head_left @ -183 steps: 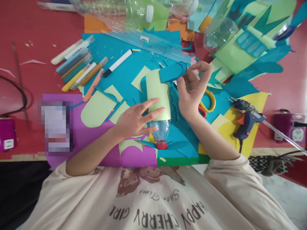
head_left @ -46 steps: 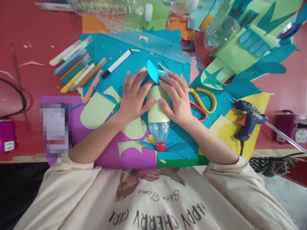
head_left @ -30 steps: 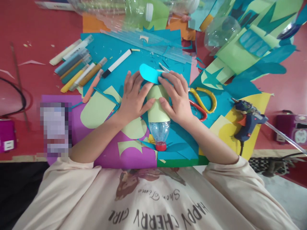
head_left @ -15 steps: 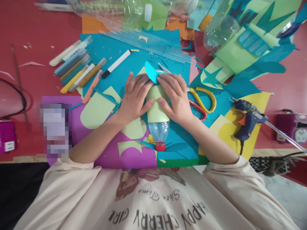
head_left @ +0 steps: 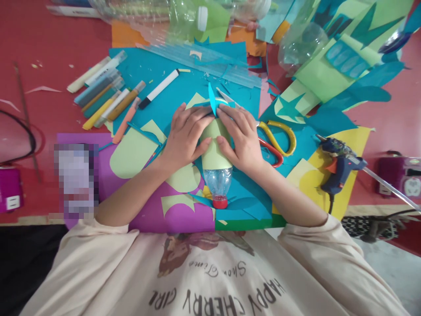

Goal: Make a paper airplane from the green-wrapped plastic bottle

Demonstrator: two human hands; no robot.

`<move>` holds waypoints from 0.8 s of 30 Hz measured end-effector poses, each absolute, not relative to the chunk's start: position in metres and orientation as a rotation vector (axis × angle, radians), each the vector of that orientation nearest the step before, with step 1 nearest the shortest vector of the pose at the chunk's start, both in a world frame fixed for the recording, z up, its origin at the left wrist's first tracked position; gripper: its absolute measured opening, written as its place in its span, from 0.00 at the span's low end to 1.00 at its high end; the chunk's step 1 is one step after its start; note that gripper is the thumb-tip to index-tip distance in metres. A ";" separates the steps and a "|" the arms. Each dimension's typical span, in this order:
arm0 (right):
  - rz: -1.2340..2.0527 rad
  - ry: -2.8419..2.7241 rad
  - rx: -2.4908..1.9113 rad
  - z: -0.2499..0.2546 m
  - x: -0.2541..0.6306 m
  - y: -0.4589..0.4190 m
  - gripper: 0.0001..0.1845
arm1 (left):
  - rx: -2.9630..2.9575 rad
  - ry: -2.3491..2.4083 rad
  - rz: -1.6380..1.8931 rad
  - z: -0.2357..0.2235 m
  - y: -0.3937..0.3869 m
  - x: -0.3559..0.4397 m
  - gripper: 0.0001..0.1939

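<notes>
A clear plastic bottle (head_left: 217, 181) with a red cap (head_left: 220, 202) lies with its cap end toward me. Light green paper (head_left: 214, 156) wraps its body. My left hand (head_left: 186, 136) grips the bottle's left side, and my right hand (head_left: 242, 136) grips the right side, the two thumbs almost meeting on top. At the far end, between my fingertips, a blue paper piece (head_left: 212, 100) stands up nearly edge-on. My fingers hide part of the wrapped far end. Just right of my right hand lie scissors with yellow and red handles (head_left: 283, 137).
Several markers (head_left: 108, 92) lie at the left on blue paper (head_left: 148, 57). A phone (head_left: 76, 180) is below them. At right, a glue gun (head_left: 340, 169) rests on yellow paper (head_left: 358, 140). A green and blue paper craft (head_left: 332, 66) and clear bottles (head_left: 184, 17) are at the back.
The blue paper piece has swung from leaning left to nearly upright, edge-on. My fingertips have shifted slightly around it; the bottle stays almost in place.
</notes>
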State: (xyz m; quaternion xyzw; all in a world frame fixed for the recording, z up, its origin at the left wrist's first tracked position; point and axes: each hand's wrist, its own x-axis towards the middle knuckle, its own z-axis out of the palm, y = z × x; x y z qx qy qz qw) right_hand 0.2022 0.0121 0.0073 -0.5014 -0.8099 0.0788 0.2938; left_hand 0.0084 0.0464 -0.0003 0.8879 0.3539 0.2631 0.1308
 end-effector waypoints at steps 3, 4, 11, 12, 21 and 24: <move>0.225 -2.156 -1.322 0.007 0.203 0.012 0.29 | 2.599 1.053 0.733 0.001 0.046 0.009 0.28; 0.225 -2.154 -1.319 0.007 0.203 0.013 0.29 | 2.603 1.054 0.735 0.002 0.045 0.009 0.27; 0.184 -2.150 -1.313 0.009 0.201 0.014 0.29 | 2.608 1.032 0.754 0.003 0.043 0.010 0.27; 0.176 -2.144 -1.301 0.009 0.201 0.014 0.29 | 2.610 1.033 0.760 0.003 0.043 0.010 0.27; 0.194 -2.150 -1.314 0.009 0.202 0.014 0.30 | 2.602 1.028 0.742 0.005 0.042 0.011 0.29; 0.179 -2.162 -1.333 0.009 0.202 0.014 0.30 | 2.620 1.020 0.749 0.003 0.041 0.011 0.29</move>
